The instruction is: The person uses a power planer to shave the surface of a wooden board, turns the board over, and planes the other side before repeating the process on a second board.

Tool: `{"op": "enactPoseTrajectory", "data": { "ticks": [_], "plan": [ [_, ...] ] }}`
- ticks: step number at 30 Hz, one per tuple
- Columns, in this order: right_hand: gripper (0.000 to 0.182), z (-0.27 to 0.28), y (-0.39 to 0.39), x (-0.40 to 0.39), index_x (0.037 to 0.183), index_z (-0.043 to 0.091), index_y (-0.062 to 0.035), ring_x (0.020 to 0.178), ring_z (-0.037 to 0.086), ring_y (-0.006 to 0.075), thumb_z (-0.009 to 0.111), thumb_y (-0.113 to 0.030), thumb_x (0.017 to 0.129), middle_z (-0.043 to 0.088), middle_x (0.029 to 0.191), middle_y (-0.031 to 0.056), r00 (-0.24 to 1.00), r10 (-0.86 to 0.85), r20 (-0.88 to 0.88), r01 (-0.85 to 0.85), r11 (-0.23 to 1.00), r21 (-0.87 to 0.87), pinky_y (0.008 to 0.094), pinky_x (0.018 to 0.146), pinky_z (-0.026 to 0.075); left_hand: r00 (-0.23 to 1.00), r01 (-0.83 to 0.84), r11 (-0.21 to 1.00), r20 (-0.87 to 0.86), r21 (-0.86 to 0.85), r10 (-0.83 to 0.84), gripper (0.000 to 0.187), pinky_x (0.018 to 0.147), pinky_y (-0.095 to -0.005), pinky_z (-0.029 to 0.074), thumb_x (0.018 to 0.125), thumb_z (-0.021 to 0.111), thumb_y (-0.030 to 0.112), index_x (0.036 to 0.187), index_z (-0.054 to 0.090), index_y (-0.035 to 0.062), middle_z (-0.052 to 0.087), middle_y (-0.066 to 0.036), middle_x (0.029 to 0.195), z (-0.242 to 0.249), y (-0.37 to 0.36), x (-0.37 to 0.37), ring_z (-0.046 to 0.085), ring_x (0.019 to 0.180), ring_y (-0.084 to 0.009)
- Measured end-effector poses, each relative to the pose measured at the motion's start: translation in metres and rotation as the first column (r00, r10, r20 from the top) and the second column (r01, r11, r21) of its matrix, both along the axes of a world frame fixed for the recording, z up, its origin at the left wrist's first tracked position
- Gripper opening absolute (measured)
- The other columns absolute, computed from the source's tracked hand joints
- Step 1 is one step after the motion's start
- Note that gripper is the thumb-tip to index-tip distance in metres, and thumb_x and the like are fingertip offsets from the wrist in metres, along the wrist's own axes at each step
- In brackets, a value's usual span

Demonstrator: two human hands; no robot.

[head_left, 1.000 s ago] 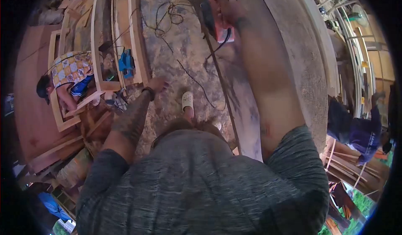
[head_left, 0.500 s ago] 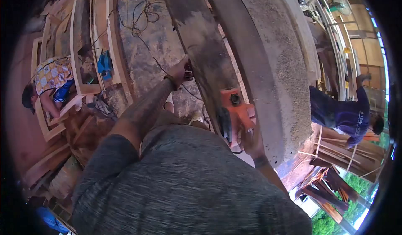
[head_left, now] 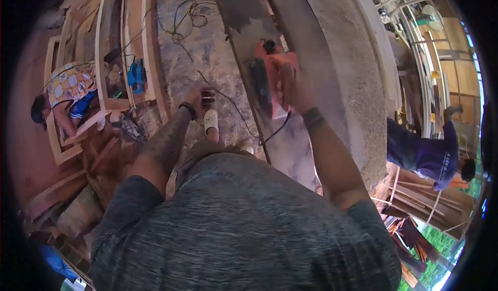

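Note:
An orange-red electric planer (head_left: 265, 65) rests on a long dark wooden board (head_left: 236, 1), with its black cord trailing back toward me. My right hand (head_left: 296, 90) is wrapped around the planer's handle. Left of the board, my left hand (head_left: 197, 100) hangs over the floor, holding nothing I can see, with its fingers slightly bent and apart. A thin dark cord (head_left: 228, 98) runs close by that hand to the board's edge.
Another long board (head_left: 306, 37) lies parallel, beside a rough concrete-like slab (head_left: 358, 78). Looped cord (head_left: 192, 19) lies on the floor. At left, a person (head_left: 70, 91) bends among wooden frames near a blue power tool (head_left: 136, 77); another person (head_left: 425, 148) stands at right.
My right hand has pushed the planer forward along the board, away from my body. My left hand has come off the board's edge and moved left and down.

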State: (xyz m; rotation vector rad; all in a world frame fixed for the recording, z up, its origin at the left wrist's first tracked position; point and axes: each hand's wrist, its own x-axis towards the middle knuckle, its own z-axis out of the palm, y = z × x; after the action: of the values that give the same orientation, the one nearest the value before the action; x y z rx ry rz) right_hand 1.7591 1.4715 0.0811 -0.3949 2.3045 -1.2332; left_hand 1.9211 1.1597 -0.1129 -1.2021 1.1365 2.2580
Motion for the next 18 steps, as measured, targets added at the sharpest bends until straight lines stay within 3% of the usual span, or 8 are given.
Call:
{"op": "enactPoseTrajectory", "data": {
  "ticks": [1, 4, 7, 9, 12, 15, 16, 18],
  "plan": [
    [0.049, 0.021, -0.021, -0.005, 0.099, 0.06, -0.0028, 0.051, 0.06, 0.0181, 0.049, -0.05, 0.108, 0.06, 0.07, 0.0067, 0.981, -0.101, 0.167, 0.107, 0.994, -0.026, 0.0379, 0.046, 0.047, 1.0, -0.005, 1.0, 0.005, -0.025, 0.005, 0.075, 0.083, -0.0427, 0.05, 0.103, 0.033, 0.073, 0.127, 0.068, 0.0107, 0.067, -0.006, 0.106, -0.001, -0.006, 0.006, 0.064, 0.096, -0.0242],
    [0.053, 0.02, -0.056, -0.035, 0.098, 0.062, -0.0025, 0.054, 0.062, 0.0175, 0.048, -0.053, 0.107, 0.063, 0.073, 0.008, 0.979, -0.121, 0.166, 0.137, 0.987, -0.086, 0.0379, 0.049, 0.048, 1.0, -0.015, 0.995, 0.016, -0.096, 0.017, 0.073, 0.083, -0.0431, 0.051, 0.104, 0.034, 0.071, 0.125, 0.069, 0.0106, 0.068, -0.008, 0.107, 0.005, -0.021, 0.018, 0.064, 0.097, -0.0259],
    [0.056, 0.028, -0.093, -0.066, 0.101, 0.061, -0.0029, 0.057, 0.063, 0.0166, 0.048, -0.057, 0.106, 0.065, 0.075, 0.0077, 1.0, -0.002, 0.007, 0.004, 0.969, -0.248, 0.0372, 0.052, 0.049, 1.0, -0.011, 0.989, 0.027, -0.146, 0.015, 0.078, 0.082, -0.0405, 0.048, 0.103, 0.031, 0.074, 0.131, 0.067, 0.011, 0.068, -0.006, 0.105, 0.027, -0.026, 0.023, 0.064, 0.093, -0.023],
    [0.058, 0.044, -0.113, -0.089, 0.104, 0.062, -0.0014, 0.062, 0.064, 0.0151, 0.048, -0.058, 0.104, 0.063, 0.075, 0.0081, 1.0, 0.013, -0.002, -0.013, 0.993, -0.115, 0.0354, 0.054, 0.051, 1.0, 0.0, 0.984, 0.029, -0.179, 0.005, 0.078, 0.081, -0.0402, 0.048, 0.103, 0.031, 0.074, 0.131, 0.067, 0.0107, 0.068, -0.007, 0.104, 0.036, -0.025, 0.026, 0.065, 0.091, -0.0234],
    [0.056, 0.026, -0.146, -0.121, 0.122, 0.064, -0.0105, 0.069, 0.065, 0.0145, 0.038, -0.057, 0.107, 0.065, 0.08, 0.0068, 0.993, -0.002, -0.122, -0.016, 0.989, -0.148, 0.0352, 0.059, 0.052, 0.998, 0.055, 0.979, 0.031, -0.198, -0.049, 0.077, 0.08, -0.0405, 0.05, 0.103, 0.035, 0.074, 0.124, 0.07, 0.0092, 0.068, -0.007, 0.102, 0.019, -0.028, 0.03, 0.066, 0.088, -0.0239],
    [0.054, 0.024, -0.123, -0.09, 0.116, 0.059, 0.0017, 0.077, 0.067, 0.0222, 0.053, -0.05, 0.105, 0.065, 0.092, 0.0143, 0.992, -0.069, 0.103, 0.102, 0.927, -0.361, 0.0407, 0.065, 0.053, 0.972, 0.232, 0.921, 0.039, -0.311, -0.232, 0.066, 0.074, -0.0418, 0.052, 0.105, 0.039, 0.065, 0.115, 0.072, 0.0083, 0.069, -0.008, 0.103, 0.003, -0.025, 0.041, 0.066, 0.084, -0.0243],
    [0.051, 0.005, -0.098, -0.079, 0.12, 0.056, 0.0015, 0.083, 0.067, 0.0226, 0.054, -0.047, 0.105, 0.065, 0.098, 0.0135, 0.976, 0.009, -0.216, -0.072, 0.955, -0.287, 0.0399, 0.071, 0.054, 0.948, 0.319, 0.89, 0.087, -0.325, -0.308, 0.062, 0.07, -0.0407, 0.052, 0.106, 0.04, 0.061, 0.114, 0.073, 0.0099, 0.069, -0.007, 0.099, -0.005, -0.024, 0.042, 0.065, 0.078, -0.0228],
    [0.047, 0.006, -0.046, -0.03, 0.128, 0.053, 0.0008, 0.095, 0.065, 0.0228, 0.054, -0.04, 0.106, 0.066, 0.106, 0.0128, 0.942, 0.094, -0.321, -0.174, 0.957, -0.232, 0.0376, 0.082, 0.053, 0.881, 0.473, 0.814, 0.175, -0.337, -0.439, 0.053, 0.061, -0.0384, 0.051, 0.107, 0.04, 0.054, 0.111, 0.074, 0.0131, 0.07, -0.004, 0.089, -0.024, -0.019, 0.044, 0.063, 0.067, -0.0199]
  ]
}}
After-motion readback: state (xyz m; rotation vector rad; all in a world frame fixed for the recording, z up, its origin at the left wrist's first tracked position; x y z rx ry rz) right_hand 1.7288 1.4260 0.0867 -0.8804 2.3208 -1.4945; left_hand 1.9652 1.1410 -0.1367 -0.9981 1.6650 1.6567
